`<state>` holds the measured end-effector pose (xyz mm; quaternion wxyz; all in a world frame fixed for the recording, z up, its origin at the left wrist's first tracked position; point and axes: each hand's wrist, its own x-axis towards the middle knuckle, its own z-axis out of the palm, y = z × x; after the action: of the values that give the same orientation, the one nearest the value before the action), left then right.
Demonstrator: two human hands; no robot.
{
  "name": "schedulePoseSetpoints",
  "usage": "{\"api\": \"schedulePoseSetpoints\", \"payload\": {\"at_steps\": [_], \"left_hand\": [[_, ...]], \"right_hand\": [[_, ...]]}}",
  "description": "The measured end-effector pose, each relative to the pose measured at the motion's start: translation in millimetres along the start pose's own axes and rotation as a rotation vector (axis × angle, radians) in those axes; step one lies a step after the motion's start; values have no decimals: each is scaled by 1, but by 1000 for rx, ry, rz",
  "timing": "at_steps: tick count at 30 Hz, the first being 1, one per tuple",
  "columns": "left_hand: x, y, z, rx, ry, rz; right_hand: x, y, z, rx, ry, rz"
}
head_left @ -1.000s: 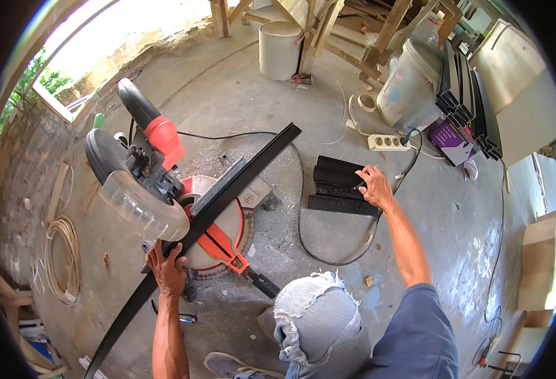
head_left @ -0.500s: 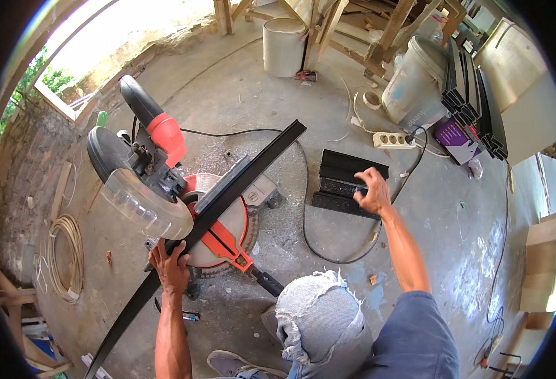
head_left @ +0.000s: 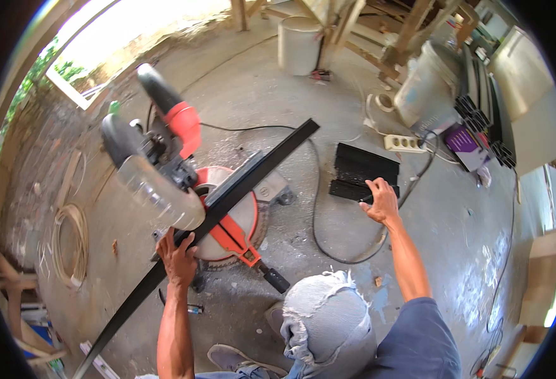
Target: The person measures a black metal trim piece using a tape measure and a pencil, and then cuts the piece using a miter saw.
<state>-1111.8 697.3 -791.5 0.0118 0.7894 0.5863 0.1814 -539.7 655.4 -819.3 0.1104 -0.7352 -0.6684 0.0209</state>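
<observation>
Head view shows the left hand (head_left: 178, 256) clamped down on a long black metal bar (head_left: 227, 199), pinning it flat across the saw (head_left: 183, 183) so it lies steady. The right hand (head_left: 382, 201) reaches out, fingers closed on a short black piece at the ribbed stack (head_left: 363, 169) on the dusty concrete floor (head_left: 328, 252).

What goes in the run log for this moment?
left hand: holds long black profile on miter saw | right hand: on short black pieces, floor
</observation>
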Motion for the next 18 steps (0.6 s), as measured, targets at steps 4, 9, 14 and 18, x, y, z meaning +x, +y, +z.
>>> {"api": "schedulePoseSetpoints", "payload": {"at_steps": [4,9,14,18], "left_hand": [[5,5,8,10,-12,22],[4,4,9,-10,13,71],[-1,-2,7,-11,19,73],[3,3,10,-3,25,107]], "right_hand": [[-35,-42,15,107,48,7],[-108,-128,43,105,-136,-157],[-99,-172,26,84,3,-52],[-12,-211,-41,610,308,-332]]}}
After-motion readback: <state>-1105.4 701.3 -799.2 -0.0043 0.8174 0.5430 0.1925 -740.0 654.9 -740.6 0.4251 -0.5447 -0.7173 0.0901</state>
